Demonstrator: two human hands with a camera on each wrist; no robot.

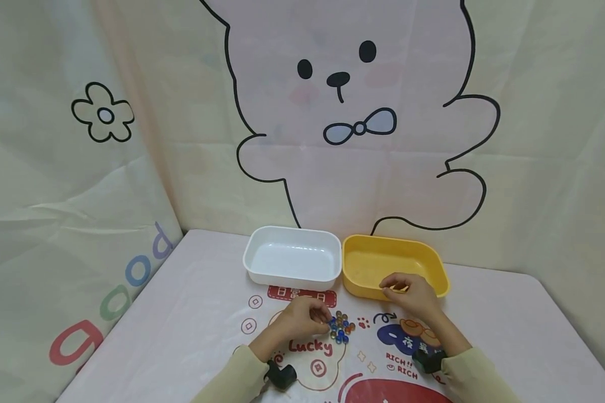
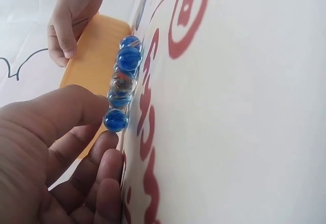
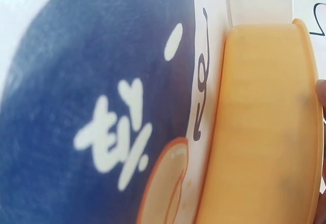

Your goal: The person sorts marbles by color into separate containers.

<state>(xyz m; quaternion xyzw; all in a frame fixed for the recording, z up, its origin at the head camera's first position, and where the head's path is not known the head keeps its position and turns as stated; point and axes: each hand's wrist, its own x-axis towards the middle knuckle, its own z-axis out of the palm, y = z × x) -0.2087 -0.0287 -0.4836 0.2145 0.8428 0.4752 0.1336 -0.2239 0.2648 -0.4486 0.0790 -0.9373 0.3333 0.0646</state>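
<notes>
On the counter [image 1: 504,324], the yellow tray [image 1: 359,262] had a white tray [image 1: 292,258] right beside it on the left. A small cluster of glass marbles [image 1: 340,331], blue and amber, lay on the near side of the yellow tray, off toward its left end. The left hand [image 1: 302,318] was at the marbles, fingers bent around the nearest blue one; whether it gripped that marble I could not tell. The right hand [image 1: 412,292] hung over the yellow tray's near rim, its fingers loosely curved and relaxed.
</notes>
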